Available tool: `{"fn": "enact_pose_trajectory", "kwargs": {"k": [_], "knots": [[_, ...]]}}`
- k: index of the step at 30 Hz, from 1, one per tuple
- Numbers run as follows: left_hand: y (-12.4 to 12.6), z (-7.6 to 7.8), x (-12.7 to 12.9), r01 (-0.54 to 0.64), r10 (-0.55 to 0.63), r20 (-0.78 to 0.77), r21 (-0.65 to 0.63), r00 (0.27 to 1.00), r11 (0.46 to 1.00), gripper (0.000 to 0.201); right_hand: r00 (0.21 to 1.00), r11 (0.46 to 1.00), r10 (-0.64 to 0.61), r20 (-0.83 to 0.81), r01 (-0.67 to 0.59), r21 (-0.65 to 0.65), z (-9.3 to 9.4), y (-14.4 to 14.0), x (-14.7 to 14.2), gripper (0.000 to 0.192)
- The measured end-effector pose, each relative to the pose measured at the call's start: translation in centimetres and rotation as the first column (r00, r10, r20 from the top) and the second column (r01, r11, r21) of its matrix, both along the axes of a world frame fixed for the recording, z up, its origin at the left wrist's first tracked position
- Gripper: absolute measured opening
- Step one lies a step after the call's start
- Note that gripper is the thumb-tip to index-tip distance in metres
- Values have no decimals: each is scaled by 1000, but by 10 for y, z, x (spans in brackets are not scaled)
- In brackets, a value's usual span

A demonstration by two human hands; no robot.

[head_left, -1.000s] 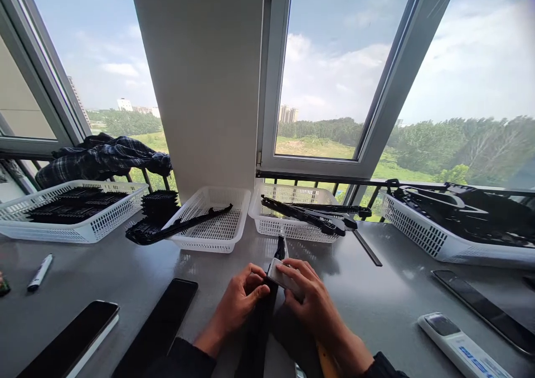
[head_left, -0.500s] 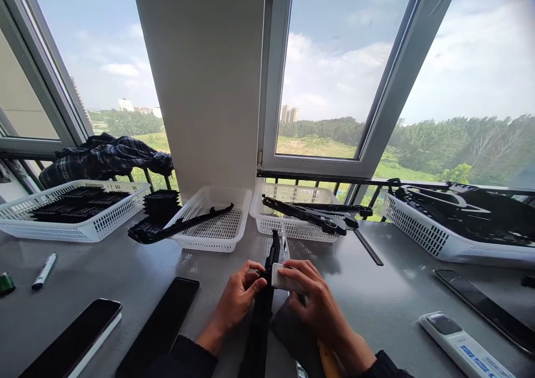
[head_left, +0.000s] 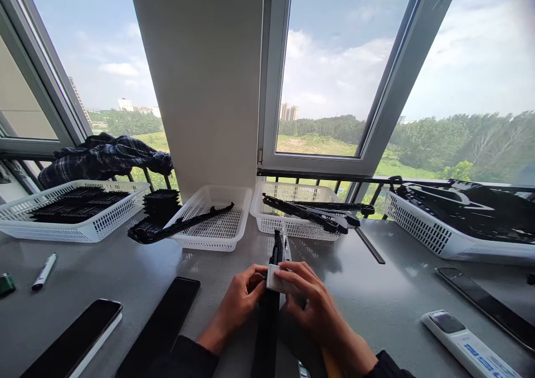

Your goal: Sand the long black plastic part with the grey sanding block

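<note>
A long, narrow black plastic part (head_left: 266,333) runs away from me down the middle of the table. My left hand (head_left: 239,301) is closed on its left side, thumb and fingers pinching near the block. In my right hand (head_left: 314,297) is a small pale grey rectangular block (head_left: 273,279), gripped under the fingertips and lying across the black part. What the block covers on the part is hidden. Beneath my right hand lies a dark flat piece, with an orange-yellow item (head_left: 330,361) partly showing beside it.
White baskets line the back: one with black parts (head_left: 75,230), one with a long black strip across it (head_left: 211,247), one with several strips (head_left: 267,222), one piled on the right (head_left: 455,250). Dark phone-like slabs (head_left: 163,322), a marker (head_left: 44,272) and a white device (head_left: 468,339) lie around.
The grey block has shifted left, from beside the black part to over it. The near end of the black part has swung slightly right.
</note>
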State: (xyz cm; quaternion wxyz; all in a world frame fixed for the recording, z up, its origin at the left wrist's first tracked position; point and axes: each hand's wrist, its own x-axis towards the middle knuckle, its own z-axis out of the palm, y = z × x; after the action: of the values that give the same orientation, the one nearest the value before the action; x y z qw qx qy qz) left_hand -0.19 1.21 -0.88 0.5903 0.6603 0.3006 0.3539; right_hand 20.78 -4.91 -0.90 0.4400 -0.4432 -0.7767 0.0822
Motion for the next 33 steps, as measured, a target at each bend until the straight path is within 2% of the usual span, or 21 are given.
{"fn": "enact_pose_trajectory", "kwargs": {"k": [5, 9, 21, 25, 33], "knots": [[0, 0, 1, 41, -40, 57, -6, 998, 999, 38, 1000, 1000, 15, -4, -15, -20, -3, 2, -1, 68], [0, -3, 1, -2, 2, 0, 26, 1000, 1000, 39, 998, 998, -62, -21, 61, -3, -4, 2, 1, 66], [1, -7, 2, -28, 28, -14, 11, 1000, 1000, 39, 998, 998, -58, 12, 58, 1, 1, -1, 1, 66], [1, -7, 1, -46, 47, -50, 20, 998, 999, 38, 993, 994, -112, 26, 111, 16, 3, -2, 2, 61], [2, -9, 1, -52, 56, -66, 58, 996, 997, 34, 989, 990, -141, 47, 141, 7, 3, -2, 4, 58]]}}
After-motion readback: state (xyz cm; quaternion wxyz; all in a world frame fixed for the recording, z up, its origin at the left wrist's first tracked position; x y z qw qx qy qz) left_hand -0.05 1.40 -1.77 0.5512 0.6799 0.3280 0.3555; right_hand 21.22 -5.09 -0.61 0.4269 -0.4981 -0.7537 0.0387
